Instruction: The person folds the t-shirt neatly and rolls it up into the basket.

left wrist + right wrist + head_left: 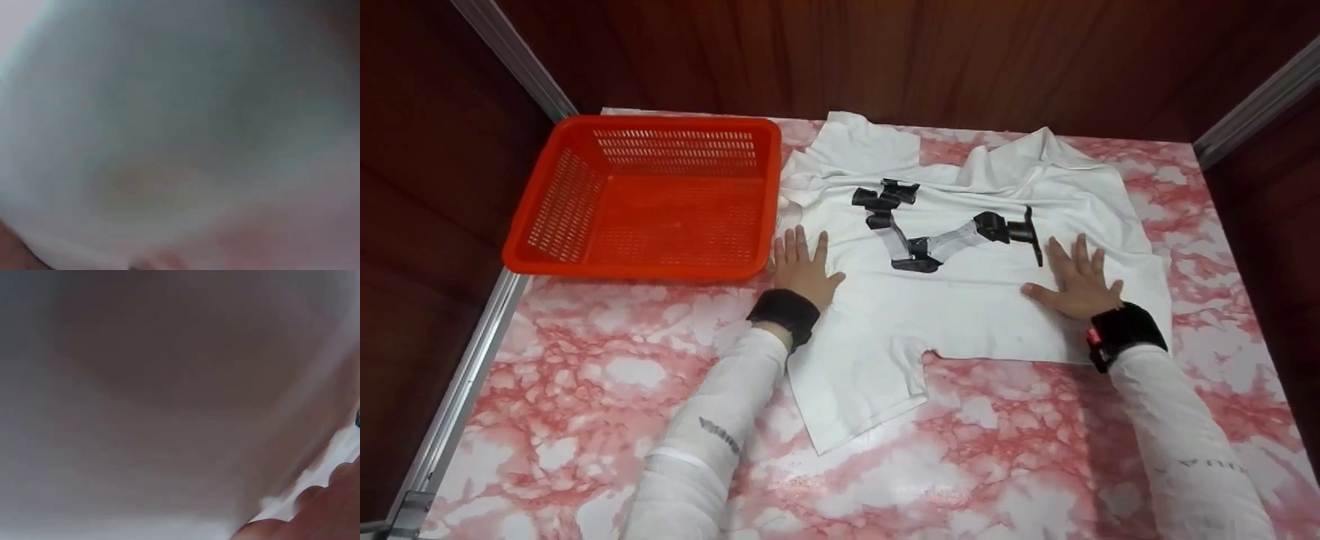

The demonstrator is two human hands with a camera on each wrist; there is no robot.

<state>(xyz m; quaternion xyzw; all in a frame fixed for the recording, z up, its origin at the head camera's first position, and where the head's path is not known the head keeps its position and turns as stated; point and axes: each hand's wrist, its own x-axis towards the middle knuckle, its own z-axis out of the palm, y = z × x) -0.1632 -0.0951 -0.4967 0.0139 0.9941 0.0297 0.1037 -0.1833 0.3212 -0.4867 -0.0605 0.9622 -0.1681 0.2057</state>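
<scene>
A white T-shirt (975, 315) lies spread sideways on the table, its collar end at the right and hem toward the left unclear under folds. Its front carries a black and grey robot-arm print (915, 247). My left hand (802, 271) rests flat on the shirt's left part, fingers spread, close to the basket. On the right part, my right hand (1076, 285) lies palm down with fingers apart, just right of the print. Both wrist views are blurred by cloth very near the lens; in the right one some fingers (320, 506) show at the lower corner.
An orange-red plastic basket (772, 202) with slotted walls stands at the back left, beside the shirt. The table (607, 420) has a red and white marbled top. Dark wood panels (825, 60) enclose the back and sides, with metal strips (465, 405) along the edges.
</scene>
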